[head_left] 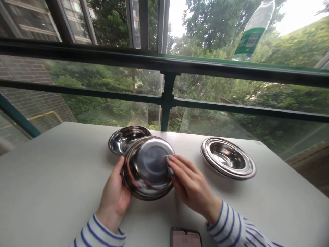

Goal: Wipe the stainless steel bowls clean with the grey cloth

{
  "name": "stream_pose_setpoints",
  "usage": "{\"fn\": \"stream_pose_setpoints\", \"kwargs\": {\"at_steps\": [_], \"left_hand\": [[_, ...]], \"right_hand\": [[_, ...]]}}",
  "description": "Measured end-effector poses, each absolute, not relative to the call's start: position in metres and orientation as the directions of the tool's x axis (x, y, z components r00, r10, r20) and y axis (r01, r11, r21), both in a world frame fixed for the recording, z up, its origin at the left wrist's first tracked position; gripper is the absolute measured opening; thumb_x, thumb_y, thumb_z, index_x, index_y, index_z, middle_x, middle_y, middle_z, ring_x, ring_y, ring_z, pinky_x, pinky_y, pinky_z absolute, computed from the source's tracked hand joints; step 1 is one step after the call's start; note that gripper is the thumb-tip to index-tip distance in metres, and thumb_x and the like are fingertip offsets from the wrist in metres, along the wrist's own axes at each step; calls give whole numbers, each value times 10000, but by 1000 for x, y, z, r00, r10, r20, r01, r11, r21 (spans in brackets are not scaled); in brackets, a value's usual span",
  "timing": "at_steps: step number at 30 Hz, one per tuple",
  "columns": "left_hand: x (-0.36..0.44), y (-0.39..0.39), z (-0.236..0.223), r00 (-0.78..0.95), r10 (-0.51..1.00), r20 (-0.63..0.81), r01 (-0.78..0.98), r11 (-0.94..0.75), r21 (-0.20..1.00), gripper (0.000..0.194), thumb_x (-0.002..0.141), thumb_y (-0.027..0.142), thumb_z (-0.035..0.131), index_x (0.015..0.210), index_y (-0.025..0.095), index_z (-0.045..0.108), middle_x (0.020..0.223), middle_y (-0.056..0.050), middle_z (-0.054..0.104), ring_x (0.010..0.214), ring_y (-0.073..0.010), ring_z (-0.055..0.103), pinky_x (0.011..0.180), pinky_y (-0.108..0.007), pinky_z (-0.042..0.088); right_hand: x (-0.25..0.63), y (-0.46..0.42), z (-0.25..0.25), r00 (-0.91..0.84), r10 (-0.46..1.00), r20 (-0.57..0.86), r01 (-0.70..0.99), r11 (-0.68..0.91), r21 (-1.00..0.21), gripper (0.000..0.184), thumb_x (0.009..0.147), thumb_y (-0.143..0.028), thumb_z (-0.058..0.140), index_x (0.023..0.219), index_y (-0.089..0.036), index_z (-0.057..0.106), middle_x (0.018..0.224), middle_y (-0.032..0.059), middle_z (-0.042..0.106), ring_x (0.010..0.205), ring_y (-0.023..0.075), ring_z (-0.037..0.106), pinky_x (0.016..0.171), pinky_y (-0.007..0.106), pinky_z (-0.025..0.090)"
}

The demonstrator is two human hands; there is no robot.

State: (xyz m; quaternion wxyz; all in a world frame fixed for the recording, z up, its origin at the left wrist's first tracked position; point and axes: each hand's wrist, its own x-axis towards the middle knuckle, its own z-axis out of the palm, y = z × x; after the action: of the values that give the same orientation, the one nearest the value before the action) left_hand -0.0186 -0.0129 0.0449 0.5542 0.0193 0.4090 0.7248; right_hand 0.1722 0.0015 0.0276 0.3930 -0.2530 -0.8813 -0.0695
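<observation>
A shiny metal bowl [149,168] is tilted up above the table with its underside facing me. My left hand [117,195] grips its left rim, the thumb on the near side and the other fingers hidden behind. Pressed against the bowl's right side is a small grey cloth [169,165], pinched in the fingers of my right hand [191,183]. Another metal bowl [120,140] sits upright on the table behind, partly covered by the held one. To the right stands a stack of wide-rimmed metal dishes [227,159].
The white table [51,178] reaches a green railing [168,103] with glass panes at its far edge. On the top rail stands a clear plastic bottle [250,39] with a green label. A phone [186,237] lies at the table's near edge.
</observation>
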Motion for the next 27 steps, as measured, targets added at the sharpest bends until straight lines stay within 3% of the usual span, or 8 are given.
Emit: {"fn": "stream_pose_setpoints", "kwargs": {"at_steps": [2, 8, 13, 18, 23, 27], "left_hand": [[-17, -14, 45, -371, 822, -432, -790, -35, 612, 248, 879, 159, 449, 798, 109, 678, 708, -37, 731, 639, -130, 683, 662, -237, 567], [-19, -14, 44, -395, 823, -409, -769, -54, 636, 252, 884, 173, 443, 824, 116, 681, 701, -33, 732, 583, -124, 676, 637, -230, 572], [-17, -16, 48, -334, 853, -402, -768, 1, 640, 250, 877, 172, 452, 825, 111, 689, 684, -46, 729, 629, -147, 688, 628, -230, 571], [-21, -16, 50, -401, 826, -396, -766, -66, 639, 258, 880, 162, 445, 808, 133, 691, 700, -16, 734, 577, -113, 675, 616, -203, 568], [-16, -18, 48, -300, 880, -367, -760, 12, 650, 255, 875, 176, 454, 835, 106, 695, 702, -62, 731, 661, -162, 692, 683, -262, 572], [-15, -18, 50, -339, 864, -371, -760, -19, 650, 264, 881, 175, 437, 871, 113, 693, 712, -63, 732, 722, -178, 695, 700, -274, 571]], "right_hand": [[175, 3, 27, -505, 460, 730, 542, 828, -147, 392, 850, -94, 459, 1241, -74, 468, 1226, 161, 556, 1194, 250, 455, 953, 429, 464], [175, 2, 24, -573, 408, 711, 473, 873, -120, 449, 832, -79, 476, 1279, -81, 430, 1263, 154, 527, 1235, 269, 405, 978, 452, 441], [177, 8, 32, -435, 527, 730, 556, 795, -243, 422, 866, -102, 438, 1287, -143, 433, 1270, 130, 522, 1203, 234, 447, 973, 439, 451], [177, 5, 34, -536, 457, 710, 480, 857, -189, 460, 847, -96, 460, 1302, -138, 412, 1265, 128, 529, 1230, 252, 415, 979, 464, 440], [180, 7, 35, -429, 535, 728, 559, 790, -251, 435, 864, -111, 435, 1297, -151, 427, 1276, 135, 517, 1200, 244, 453, 967, 454, 452], [181, 7, 37, -532, 469, 705, 523, 837, -162, 441, 852, -110, 449, 1292, -129, 434, 1265, 135, 532, 1227, 254, 425, 981, 456, 439]]}}
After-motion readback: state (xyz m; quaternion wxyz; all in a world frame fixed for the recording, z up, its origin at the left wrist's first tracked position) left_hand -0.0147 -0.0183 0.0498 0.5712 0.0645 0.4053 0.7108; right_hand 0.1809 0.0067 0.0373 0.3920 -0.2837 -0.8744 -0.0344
